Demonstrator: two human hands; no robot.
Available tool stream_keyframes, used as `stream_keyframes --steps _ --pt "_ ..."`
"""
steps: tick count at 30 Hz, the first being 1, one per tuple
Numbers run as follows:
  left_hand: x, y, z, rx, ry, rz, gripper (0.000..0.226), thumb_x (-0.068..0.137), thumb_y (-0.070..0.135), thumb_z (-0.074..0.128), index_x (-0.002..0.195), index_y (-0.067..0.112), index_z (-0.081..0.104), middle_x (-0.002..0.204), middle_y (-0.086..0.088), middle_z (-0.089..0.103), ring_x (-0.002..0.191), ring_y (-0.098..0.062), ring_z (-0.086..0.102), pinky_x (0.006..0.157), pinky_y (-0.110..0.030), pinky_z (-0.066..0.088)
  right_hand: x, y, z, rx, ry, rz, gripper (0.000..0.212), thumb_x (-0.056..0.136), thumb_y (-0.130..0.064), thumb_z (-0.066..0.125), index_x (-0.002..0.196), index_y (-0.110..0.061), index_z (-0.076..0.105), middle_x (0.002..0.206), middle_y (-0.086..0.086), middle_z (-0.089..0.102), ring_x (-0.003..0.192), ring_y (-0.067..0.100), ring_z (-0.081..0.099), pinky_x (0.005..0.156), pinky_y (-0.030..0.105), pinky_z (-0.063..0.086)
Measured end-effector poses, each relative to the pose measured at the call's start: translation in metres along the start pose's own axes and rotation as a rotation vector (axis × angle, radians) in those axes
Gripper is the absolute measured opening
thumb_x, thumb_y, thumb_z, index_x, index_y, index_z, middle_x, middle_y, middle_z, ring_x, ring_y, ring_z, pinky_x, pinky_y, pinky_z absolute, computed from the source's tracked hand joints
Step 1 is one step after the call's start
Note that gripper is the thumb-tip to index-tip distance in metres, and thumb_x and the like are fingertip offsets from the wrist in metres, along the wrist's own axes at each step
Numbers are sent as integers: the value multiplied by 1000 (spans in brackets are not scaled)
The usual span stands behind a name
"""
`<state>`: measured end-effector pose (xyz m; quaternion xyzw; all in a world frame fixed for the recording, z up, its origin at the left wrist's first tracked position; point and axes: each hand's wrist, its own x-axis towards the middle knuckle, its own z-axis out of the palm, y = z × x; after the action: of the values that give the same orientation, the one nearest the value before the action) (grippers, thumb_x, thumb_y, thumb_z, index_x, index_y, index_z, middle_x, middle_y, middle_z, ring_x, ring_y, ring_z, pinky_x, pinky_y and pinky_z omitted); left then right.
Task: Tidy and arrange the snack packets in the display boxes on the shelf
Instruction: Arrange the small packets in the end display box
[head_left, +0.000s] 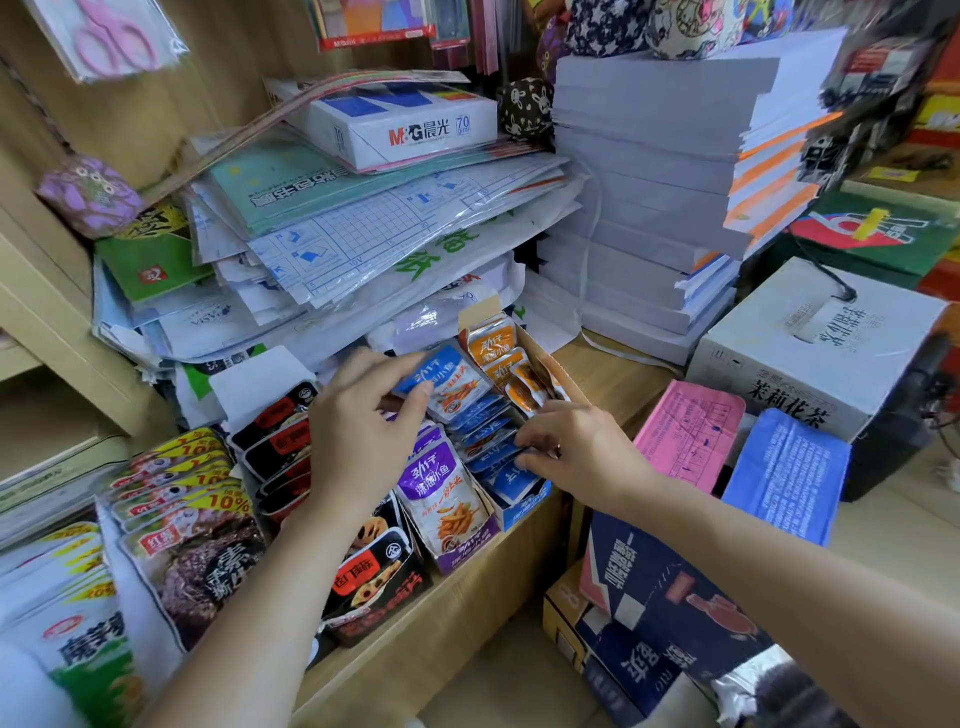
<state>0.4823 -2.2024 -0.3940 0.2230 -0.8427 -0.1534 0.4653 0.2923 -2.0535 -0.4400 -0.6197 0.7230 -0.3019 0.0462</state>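
Snack packets (444, 499): stored upright in rows inside open display boxes along the front edge of the shelf (457, 613). Blue packet (449, 384): raised above its row and tilted, printed face upward, upper left corner pinched between thumb and fingertips of the left grip (358, 441); body of the packet extending to the right of that grip, over the far end of the blue display box (524, 508). Left grip: narrow, holding the blue packet only, wrist over the black packets (280, 431) and the purple packets (431, 462). Row of blue packets (483, 421): standing in the blue display box, directly below and in front of the raised packet. Right grip (582, 452): placed at the right side of the blue display box, fingers curled down into it, thumb and fingertips closed narrowly on the tops of the row of blue packets near the front. Orange packets (491, 340): in a brown cardboard box (558, 370) just behind the right grip, apart from both grips. Beyond the boxes: stack of white paper (649, 208) and loose plastic-wrapped stationery (363, 234). To the right: pink pack (691, 431), blue pack (784, 473), white carton (810, 338).
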Motion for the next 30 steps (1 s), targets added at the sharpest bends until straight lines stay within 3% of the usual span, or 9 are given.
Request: stream_keyframes --steps 5,12,18,21,24,26,30 --pt "9 2 5 17 85 97 23 92 10 71 114 12 76 91 -1 63 71 -18 66 61 -41 56 0 2 -1 3 -13 -6 17 90 -29 74 105 -21 75 97 -7 62 83 5 58 72 29 55" --pt "5 2 17 200 -147 189 31 82 4 80 111 15 78 77 4 54 63 -10 52 55 -23 44 0 3 -1 2 -14 -12 17 90 -27 74 105 -20 75 99 -8 63 83 3 56 72 24 53" --pt "7 -5 29 249 -249 20 33 84 10 80 116 19 76 79 10 51 65 -11 50 57 -25 44 2 5 0 10 -28 -24 18 91 -27 72 107 -19 75 102 -6 66 87 5 62 75 25 56" --pt "10 -8 32 238 -276 -70 33 85 16 79 118 20 75 84 8 58 74 -9 52 64 -26 48 2 6 0 24 -14 -9 15 91 -26 72 104 -20 76 99 -7 68 83 4 62 74 28 57" --pt "11 -10 29 144 -313 -162 40 79 30 84 118 24 75 92 9 70 75 -5 63 73 -31 57 4 7 1 30 -4 -15 11 92 -26 71 101 -22 76 96 -8 70 82 4 64 72 31 58" --pt "10 -6 26 103 -315 -159 46 77 41 84 120 28 73 95 12 71 74 -1 67 71 -27 58 5 8 2 31 -10 -17 11 92 -26 71 101 -22 76 97 -7 71 86 7 65 72 33 58" --pt "9 -2 27 95 -247 -26 17 81 24 83 97 21 79 88 9 71 67 -5 62 61 -30 57 6 9 2 52 29 24 12 92 -26 72 100 -20 77 100 -3 72 91 12 67 75 32 59"
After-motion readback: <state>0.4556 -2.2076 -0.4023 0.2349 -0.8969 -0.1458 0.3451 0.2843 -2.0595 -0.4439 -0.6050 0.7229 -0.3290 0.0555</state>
